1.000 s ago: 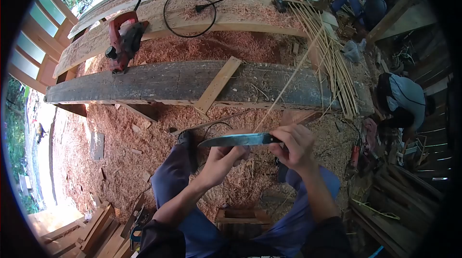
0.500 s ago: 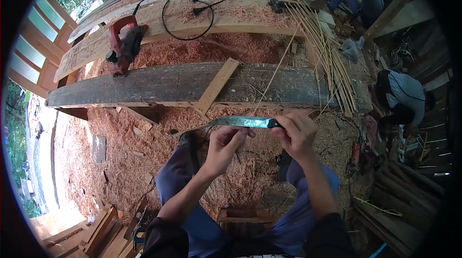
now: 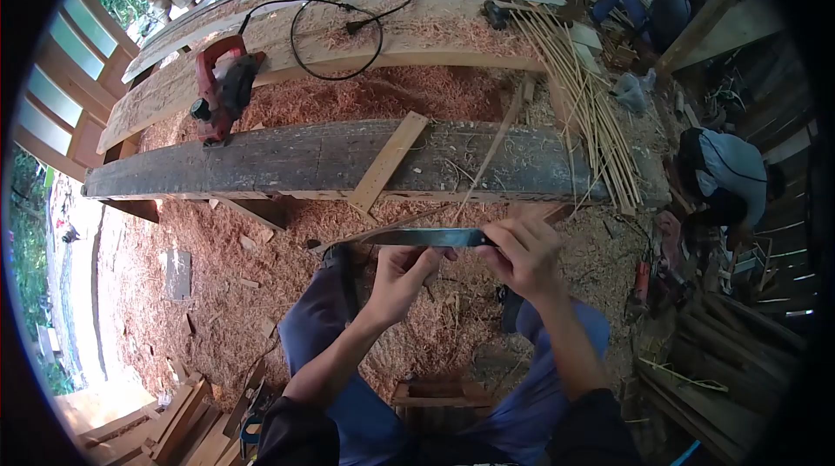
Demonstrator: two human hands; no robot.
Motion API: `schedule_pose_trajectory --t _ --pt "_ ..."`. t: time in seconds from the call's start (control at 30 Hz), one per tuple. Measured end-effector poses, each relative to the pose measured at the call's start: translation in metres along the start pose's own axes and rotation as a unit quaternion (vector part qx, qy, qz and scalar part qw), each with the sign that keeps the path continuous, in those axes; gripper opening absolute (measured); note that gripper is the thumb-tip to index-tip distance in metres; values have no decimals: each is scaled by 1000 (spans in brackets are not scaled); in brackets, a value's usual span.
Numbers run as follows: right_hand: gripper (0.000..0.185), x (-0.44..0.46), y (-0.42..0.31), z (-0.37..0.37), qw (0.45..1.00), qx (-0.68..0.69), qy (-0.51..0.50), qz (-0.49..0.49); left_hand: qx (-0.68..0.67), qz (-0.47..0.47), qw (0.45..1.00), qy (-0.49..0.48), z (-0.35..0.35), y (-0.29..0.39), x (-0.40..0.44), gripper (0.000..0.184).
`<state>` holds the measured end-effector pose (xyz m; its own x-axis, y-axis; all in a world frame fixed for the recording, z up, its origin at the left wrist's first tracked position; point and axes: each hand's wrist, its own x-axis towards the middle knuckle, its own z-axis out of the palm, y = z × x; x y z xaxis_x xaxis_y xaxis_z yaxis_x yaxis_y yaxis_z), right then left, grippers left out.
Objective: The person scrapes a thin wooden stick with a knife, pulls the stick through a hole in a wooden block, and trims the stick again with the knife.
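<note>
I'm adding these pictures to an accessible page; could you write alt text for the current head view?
A right hand holds a knife pointing left, with the left hand close by. Ahead, a red power planer and thin sticks lie on wooden planks, with wood shavings all around.

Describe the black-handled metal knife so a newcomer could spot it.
Find the long, dark, weathered wooden plank crossing the picture. Just below its right half, the bare right hand grips the knife. Its flat, shiny blade sets it apart from the thin, pale strips nearby.
</note>
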<state>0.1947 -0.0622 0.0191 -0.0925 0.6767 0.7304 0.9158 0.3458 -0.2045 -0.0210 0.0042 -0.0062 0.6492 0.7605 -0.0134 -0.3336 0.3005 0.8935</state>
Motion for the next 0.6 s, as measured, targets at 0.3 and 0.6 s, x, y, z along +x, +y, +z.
schedule_pose_trajectory --t 0.3,0.6 --pt "33 -9 4 1 1000 -11 -10 24 12 -30 999 -4 -4 5 0 24" --pt "40 -4 33 -5 994 -43 78 70 -2 -20 999 41 6 9 -1 19"
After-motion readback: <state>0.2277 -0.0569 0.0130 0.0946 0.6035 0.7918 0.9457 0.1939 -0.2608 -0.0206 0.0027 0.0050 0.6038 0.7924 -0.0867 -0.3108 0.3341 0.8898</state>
